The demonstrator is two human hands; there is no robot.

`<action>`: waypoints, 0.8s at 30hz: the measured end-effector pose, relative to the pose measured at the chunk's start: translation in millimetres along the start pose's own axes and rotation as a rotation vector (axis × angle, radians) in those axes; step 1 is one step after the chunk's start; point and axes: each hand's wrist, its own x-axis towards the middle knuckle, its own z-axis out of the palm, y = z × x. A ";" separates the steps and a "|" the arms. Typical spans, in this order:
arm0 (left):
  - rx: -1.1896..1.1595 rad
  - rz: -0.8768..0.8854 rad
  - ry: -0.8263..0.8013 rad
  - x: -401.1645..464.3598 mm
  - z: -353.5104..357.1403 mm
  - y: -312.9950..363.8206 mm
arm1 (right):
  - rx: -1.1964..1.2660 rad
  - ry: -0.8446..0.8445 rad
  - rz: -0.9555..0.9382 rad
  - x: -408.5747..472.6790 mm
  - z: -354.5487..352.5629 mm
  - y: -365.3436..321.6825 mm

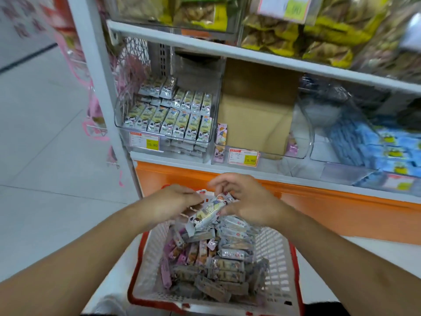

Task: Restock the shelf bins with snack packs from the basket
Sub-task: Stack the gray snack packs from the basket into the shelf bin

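A white basket with a red rim sits low in front of me, holding several small snack packs. Above its far end, my left hand and my right hand together hold a small bundle of snack packs. The left fingers curl round one end of the bundle and the right hand pinches the other end. On the shelf above, a clear bin holds neat rows of the same kind of pack. The bin next to it holds a cardboard box and a few pink packs.
Yellow price tags hang on the bin fronts. To the right, a clear bin holds blue packs. An orange shelf base runs behind the basket. Bags of yellow-brown snacks fill the upper shelf. A white upright post and grey floor lie left.
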 end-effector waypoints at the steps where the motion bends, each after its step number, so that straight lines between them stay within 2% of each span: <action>1: -0.043 0.022 -0.069 -11.7 -4.2 16.2 | 0.023 0.002 -0.039 -4.7 -8.8 -12.5; 4: -0.048 0.095 -0.152 -37.5 -10.7 41.6 | 0.064 0.056 -0.143 -16.1 -23.7 -36.2; 10: -0.278 0.134 0.044 -51.3 -13.0 58.7 | -0.210 0.320 -0.301 -21.0 -18.3 -61.4; 16: -0.400 0.150 0.189 -49.2 -20.5 60.0 | -0.296 0.212 -0.256 -18.8 -3.9 -67.7; 24: -0.311 0.169 0.202 -39.5 -35.3 59.2 | -0.262 0.288 -0.186 -5.3 2.7 -79.4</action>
